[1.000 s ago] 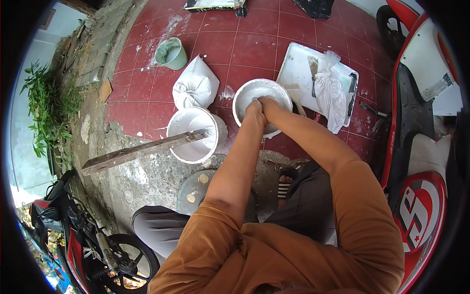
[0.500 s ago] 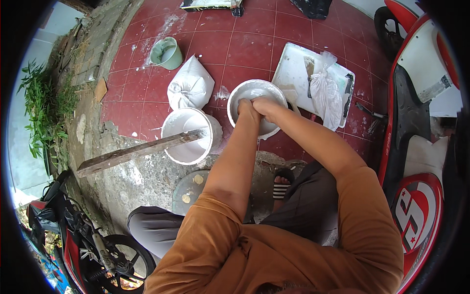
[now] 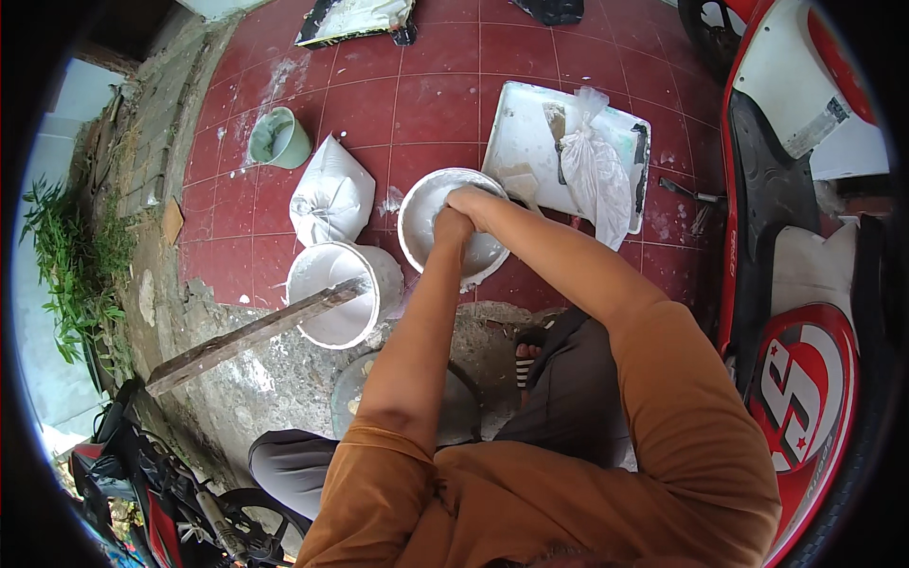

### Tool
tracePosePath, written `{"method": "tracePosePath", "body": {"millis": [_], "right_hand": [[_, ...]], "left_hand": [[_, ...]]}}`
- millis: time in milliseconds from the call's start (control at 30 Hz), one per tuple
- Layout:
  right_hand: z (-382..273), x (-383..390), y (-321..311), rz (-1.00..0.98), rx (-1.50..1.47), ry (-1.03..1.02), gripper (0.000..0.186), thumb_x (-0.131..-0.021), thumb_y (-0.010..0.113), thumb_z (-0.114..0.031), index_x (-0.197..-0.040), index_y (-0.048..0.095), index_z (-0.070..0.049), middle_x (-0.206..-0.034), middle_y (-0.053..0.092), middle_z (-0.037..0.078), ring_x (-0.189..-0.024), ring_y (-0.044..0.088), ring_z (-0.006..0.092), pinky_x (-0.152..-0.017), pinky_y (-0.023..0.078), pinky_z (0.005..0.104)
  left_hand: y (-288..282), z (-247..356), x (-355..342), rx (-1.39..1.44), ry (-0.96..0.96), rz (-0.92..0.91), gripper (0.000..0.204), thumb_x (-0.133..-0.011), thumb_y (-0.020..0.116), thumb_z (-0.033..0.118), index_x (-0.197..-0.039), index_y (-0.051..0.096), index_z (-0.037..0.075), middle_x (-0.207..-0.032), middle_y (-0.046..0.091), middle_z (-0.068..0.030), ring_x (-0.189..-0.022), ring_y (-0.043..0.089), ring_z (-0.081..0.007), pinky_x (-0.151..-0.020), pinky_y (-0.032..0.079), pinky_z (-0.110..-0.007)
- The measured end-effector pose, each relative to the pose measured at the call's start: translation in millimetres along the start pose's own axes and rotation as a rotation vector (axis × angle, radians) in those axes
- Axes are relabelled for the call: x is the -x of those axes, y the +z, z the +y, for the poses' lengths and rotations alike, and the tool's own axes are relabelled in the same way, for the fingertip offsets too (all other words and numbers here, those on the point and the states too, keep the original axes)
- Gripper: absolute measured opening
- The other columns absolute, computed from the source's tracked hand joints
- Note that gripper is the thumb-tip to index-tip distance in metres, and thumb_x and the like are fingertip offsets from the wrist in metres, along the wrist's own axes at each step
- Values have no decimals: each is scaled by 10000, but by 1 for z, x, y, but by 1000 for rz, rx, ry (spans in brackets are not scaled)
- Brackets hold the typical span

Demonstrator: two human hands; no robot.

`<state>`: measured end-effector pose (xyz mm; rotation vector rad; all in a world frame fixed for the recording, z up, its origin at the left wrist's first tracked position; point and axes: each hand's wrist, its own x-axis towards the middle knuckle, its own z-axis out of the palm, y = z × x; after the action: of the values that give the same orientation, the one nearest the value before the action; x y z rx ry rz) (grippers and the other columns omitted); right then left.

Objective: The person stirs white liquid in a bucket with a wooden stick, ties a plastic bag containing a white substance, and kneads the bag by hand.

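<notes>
A white basin holding white paste sits on the red tiled floor in front of me. Both my hands are inside it, pressed together over the paste. My left hand lies toward the basin's middle, and my right hand rests against it from the upper right. Their fingers are closed into the white material, and how much each one holds is hidden. My orange sleeves reach down to both arms from the lower edge.
A white bucket with a long wooden stick across it stands left of the basin. Nearby are a white sack, a green cup, a white tray with a plastic bag, and a red scooter at right.
My hands stay together in the basin, shifting slightly within the paste. The view has moved a little, so basin and bucket sit slightly lower.
</notes>
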<state>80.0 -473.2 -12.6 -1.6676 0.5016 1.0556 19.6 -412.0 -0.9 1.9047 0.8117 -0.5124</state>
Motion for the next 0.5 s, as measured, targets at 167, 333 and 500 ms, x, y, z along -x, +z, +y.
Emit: {"method": "tracePosePath", "body": {"millis": [167, 333, 500], "right_hand": [[24, -13, 5, 142, -53, -37, 485, -935, 431, -246, -1305, 520, 56, -1338, 526, 252, -1239, 516, 351, -993, 429, 493], [14, 45, 63, 111, -132, -117, 530, -948, 395, -313, -1317, 537, 40, -1389, 503, 243, -1338, 432, 376, -1087, 331, 487], [4, 62, 22, 56, -85, -57, 430, -935, 471, -249, -1234, 611, 26, -1295, 578, 243, -1172, 584, 367, -922, 485, 473]], "left_hand": [[20, 23, 16, 967, -431, 18, 379, -926, 487, 210, -1197, 621, -17, -1166, 661, -140, -1065, 642, -271, -797, 497, -424], [-7, -31, -38, 1324, -354, -108, 420, -928, 419, 231, -1225, 575, -23, -1224, 602, -180, -1131, 582, -319, -899, 466, -450], [9, -22, -34, 1411, -274, -34, 470, -921, 360, 246, -1248, 527, -48, -1259, 554, -229, -1161, 541, -378, -986, 437, -482]]}}
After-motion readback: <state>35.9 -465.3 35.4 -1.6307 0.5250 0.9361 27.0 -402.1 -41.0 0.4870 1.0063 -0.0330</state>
